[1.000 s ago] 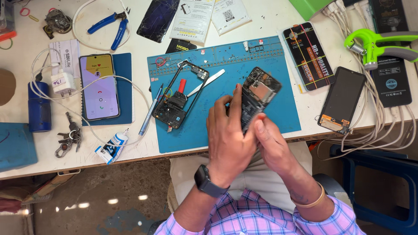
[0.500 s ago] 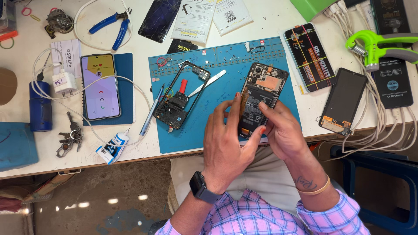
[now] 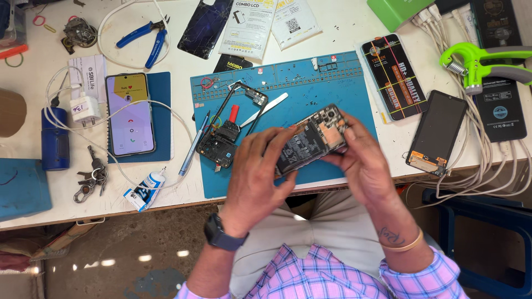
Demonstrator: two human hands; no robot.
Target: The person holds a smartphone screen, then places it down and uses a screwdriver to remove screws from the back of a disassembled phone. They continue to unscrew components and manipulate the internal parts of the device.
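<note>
Two hands: both on one opened phone [image 3: 311, 141], lifted above the near edge of the blue mat [image 3: 332, 83].
Left hand [image 3: 256, 171]: grasps the phone's near-left end, fingers curled up over its edge; dark watch [image 3: 221, 235] on the wrist.
Right hand [image 3: 363, 160]: grasps the phone's far-right end, fingertips on its top edge near the camera block; thin band [image 3: 402, 243] on the wrist.
Phone: back cover off, black battery and boards facing up, tilted with its right end farther away.
Frame [image 3: 230, 130]: stripped phone frame on the mat, left of the hands, apart from them; a red part lies inside it.
Spudger [image 3: 266, 109]: white, on the mat just right of the frame.
Pen tool [image 3: 194, 145]: blue, across the mat's left edge.
Lit phone [image 3: 129, 113]: far left on a dark pad, screen up, white cable across it.
Glue tube [image 3: 145, 190]: near edge, left of the mat.
Keys [image 3: 91, 178]: left of the tube.
Pliers [image 3: 145, 39]: blue handles, far left.
Dark screen [image 3: 436, 133]: right of the mat, well apart from the hands.
Green grip tool [image 3: 476, 63]: far right.
</note>
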